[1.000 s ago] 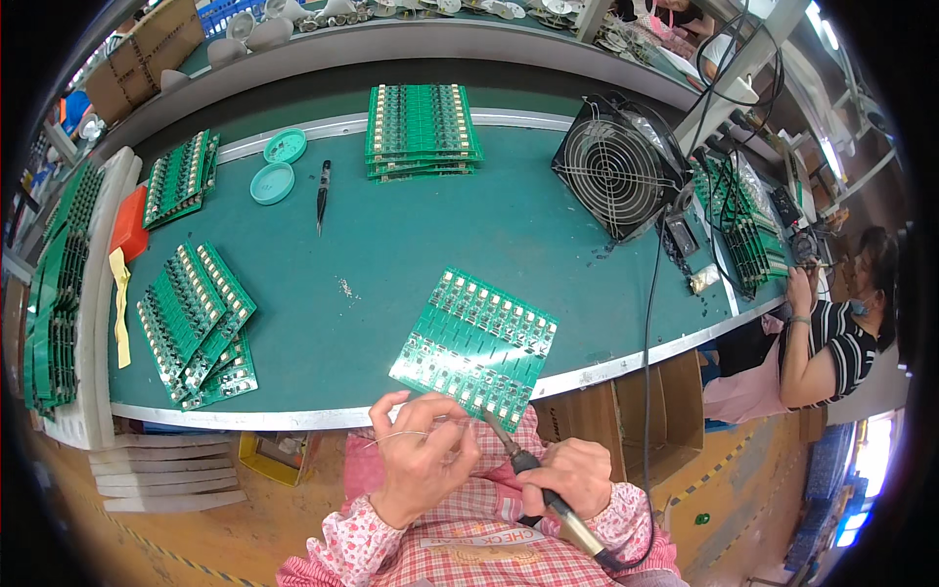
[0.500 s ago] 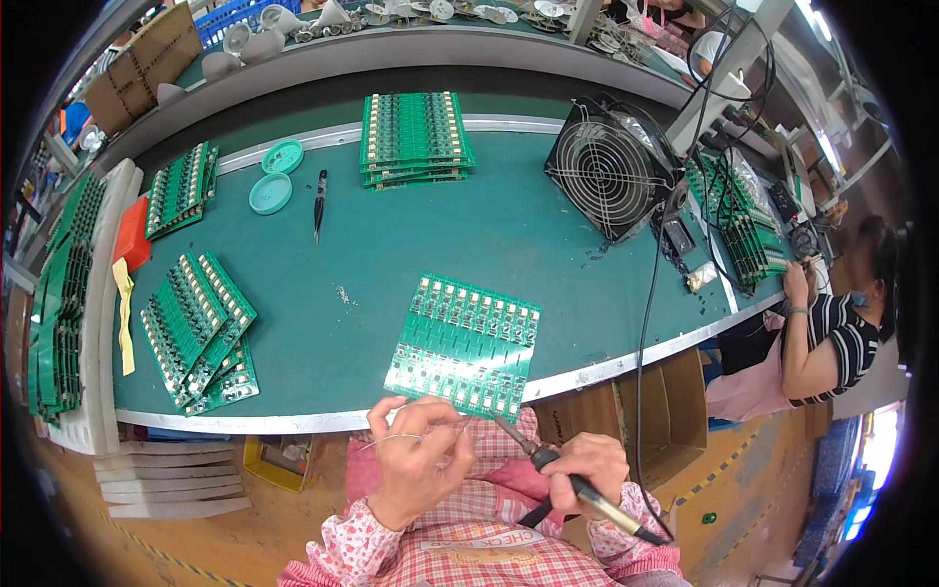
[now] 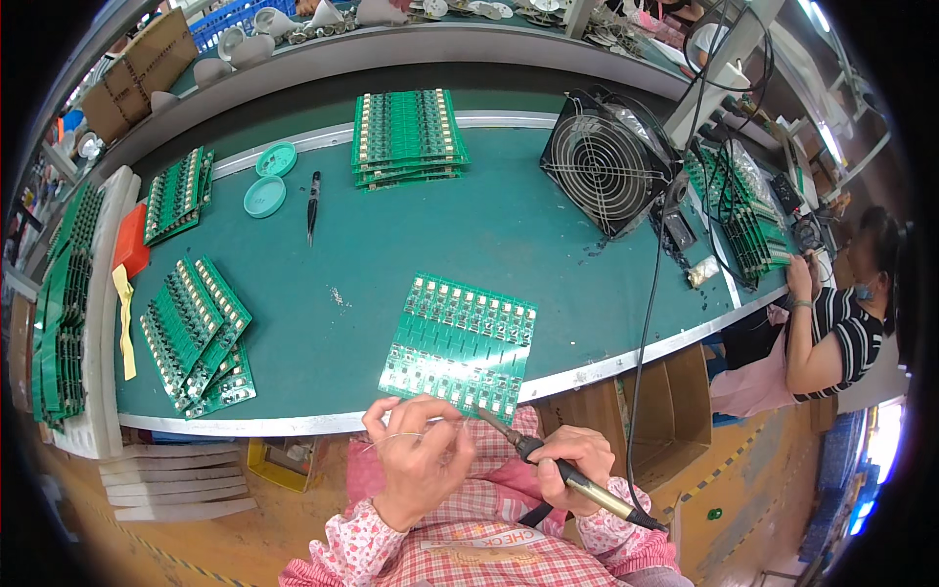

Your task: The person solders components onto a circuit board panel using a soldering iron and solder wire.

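Observation:
A green circuit board panel (image 3: 455, 342) lies flat at the table's front edge, with rows of small components on it. My right hand (image 3: 575, 462) grips a soldering iron (image 3: 597, 497), whose tip points up and left to the panel's near edge. Whether the tip touches the board cannot be made out. My left hand (image 3: 423, 458) is at the panel's near left edge, thumb and fingers pinched on a thin solder wire (image 3: 396, 436). The wire's end, close to the iron's tip, is too fine to see clearly.
Stacks of green boards stand at the back (image 3: 409, 137) and left (image 3: 196, 333). Tweezers (image 3: 313, 207) lie near two round turquoise lids (image 3: 264, 196). A black fan (image 3: 606, 166) stands back right, and the iron's cable (image 3: 648, 342) hangs down. A co-worker (image 3: 831, 328) sits at right.
My right hand and the soldering iron have moved slightly left, bringing the tip along the panel's near edge toward my left hand. The left hand keeps its pinch.

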`<state>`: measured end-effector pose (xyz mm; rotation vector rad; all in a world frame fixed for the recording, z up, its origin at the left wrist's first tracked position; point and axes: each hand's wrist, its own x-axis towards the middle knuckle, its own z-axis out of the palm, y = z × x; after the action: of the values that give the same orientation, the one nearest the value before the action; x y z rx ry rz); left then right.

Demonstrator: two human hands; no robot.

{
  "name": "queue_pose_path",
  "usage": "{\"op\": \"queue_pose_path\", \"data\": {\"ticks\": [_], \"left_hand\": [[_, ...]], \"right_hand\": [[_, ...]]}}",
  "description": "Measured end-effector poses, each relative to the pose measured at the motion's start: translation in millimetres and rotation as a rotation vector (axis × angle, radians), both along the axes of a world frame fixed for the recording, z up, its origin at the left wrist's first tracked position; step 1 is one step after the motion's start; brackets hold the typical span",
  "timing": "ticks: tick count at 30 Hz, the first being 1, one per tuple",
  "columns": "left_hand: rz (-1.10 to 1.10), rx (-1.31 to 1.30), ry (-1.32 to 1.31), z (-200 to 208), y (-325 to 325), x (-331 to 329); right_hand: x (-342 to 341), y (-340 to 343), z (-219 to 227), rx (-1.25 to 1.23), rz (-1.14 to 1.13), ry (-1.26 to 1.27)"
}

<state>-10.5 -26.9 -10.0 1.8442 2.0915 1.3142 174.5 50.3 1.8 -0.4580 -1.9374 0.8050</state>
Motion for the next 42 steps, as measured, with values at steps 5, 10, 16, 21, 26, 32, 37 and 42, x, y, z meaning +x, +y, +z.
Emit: {"op": "queue_pose_path", "data": {"ticks": [5, 10, 16, 21, 26, 32, 37, 42], "left_hand": [[0.006, 0.000, 0.010, 0, 0, -1], [-0.018, 0.011, 0.002, -4, 0, -3], [-0.022, 0.084, -0.012, -8, 5, 2], [-0.047, 0.170, 0.141, -16, 12, 21], [-0.057, 0.222, 0.207, -29, 17, 32], [-0.045, 0.167, 0.202, -29, 8, 20], [-0.037, 0.171, 0.169, -27, 15, 12], [-0.098, 0.153, 0.078, -16, 9, 7]], "right_hand": [[-4, 3, 5, 0.072, 0.053, -0.040], [1, 6, 11, 0.074, 0.097, -0.077], [38, 6, 16, -0.351, -0.194, 0.042], [49, 78, 26, -0.309, -0.542, 0.230], [78, 187, 44, -0.062, -0.661, 0.178], [77, 270, 34, 0.083, -0.705, -0.280], [66, 224, 46, 0.009, -0.666, -0.108], [61, 103, 22, 0.042, -0.559, -0.043]]}}
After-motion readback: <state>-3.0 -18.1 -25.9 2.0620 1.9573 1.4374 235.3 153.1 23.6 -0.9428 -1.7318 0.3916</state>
